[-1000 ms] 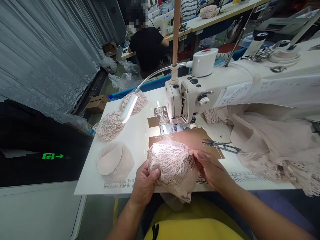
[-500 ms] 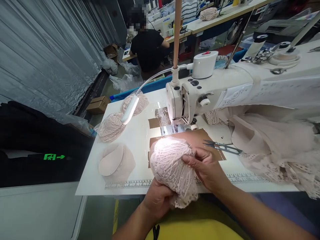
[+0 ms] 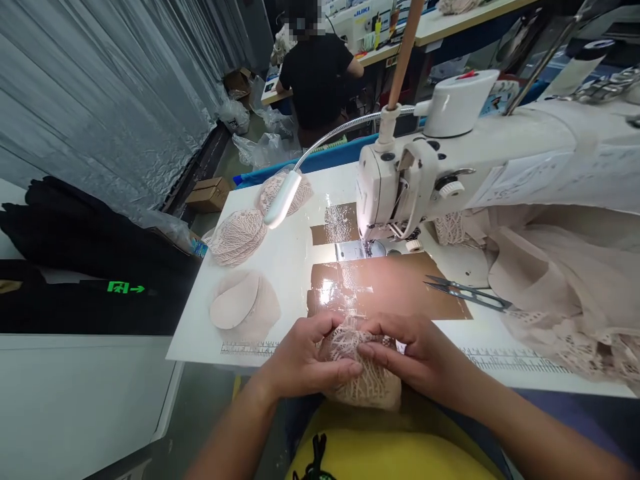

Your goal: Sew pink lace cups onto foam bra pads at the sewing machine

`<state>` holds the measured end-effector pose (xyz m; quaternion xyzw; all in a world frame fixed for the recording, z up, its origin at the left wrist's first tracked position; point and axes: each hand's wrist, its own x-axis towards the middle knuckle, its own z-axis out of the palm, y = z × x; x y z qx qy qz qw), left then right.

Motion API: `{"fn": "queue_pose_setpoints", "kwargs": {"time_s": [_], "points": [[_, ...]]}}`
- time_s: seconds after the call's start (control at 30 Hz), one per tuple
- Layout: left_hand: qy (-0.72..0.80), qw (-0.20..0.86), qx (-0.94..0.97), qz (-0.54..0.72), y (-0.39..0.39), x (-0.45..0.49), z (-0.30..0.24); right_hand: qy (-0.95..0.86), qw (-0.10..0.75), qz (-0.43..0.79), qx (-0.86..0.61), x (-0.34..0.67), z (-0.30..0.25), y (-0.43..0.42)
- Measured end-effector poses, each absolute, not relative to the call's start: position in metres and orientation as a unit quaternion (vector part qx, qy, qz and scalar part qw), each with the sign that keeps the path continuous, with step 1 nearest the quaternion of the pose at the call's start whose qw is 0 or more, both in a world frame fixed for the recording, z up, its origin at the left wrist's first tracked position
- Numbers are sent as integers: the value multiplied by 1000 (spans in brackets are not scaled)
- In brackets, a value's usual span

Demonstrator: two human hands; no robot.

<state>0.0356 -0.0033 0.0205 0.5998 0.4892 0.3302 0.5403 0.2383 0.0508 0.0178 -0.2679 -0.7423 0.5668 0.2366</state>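
A pale pink lace bra cup (image 3: 367, 387) is between my two hands at the table's front edge, below the brown taped patch (image 3: 395, 283). My left hand (image 3: 320, 363) grips its left side, thumb lying across the lace. On the right, my right hand (image 3: 410, 350) pinches the upper edge between thumb and fingers. Behind the patch stands the white sewing machine (image 3: 387, 183), its needle area lit. Thread snips (image 3: 467, 293) lie to the right of the patch, apart from both hands.
Two lace-covered cups (image 3: 237, 237) and a plain cup piece (image 3: 245, 307) lie on the left of the table. A lamp (image 3: 283, 200) arches over them. Beige lace fabric (image 3: 565, 287) is heaped at right. A person in black (image 3: 320, 80) sits beyond.
The lace cup has come down and nearer to me, off the brown patch, and is turned. My left hand has moved up beside it, and both hands now hold its upper edge.
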Motion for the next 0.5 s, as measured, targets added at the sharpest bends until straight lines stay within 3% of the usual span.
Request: {"fn": "queue_pose_setpoints", "kwargs": {"time_s": [0.23, 0.5], "points": [[479, 557, 588, 339, -4, 43, 12, -738, 324, 485, -338, 235, 12, 54], [504, 519, 593, 353, 6, 41, 18, -728, 315, 473, -384, 232, 11, 55]]}}
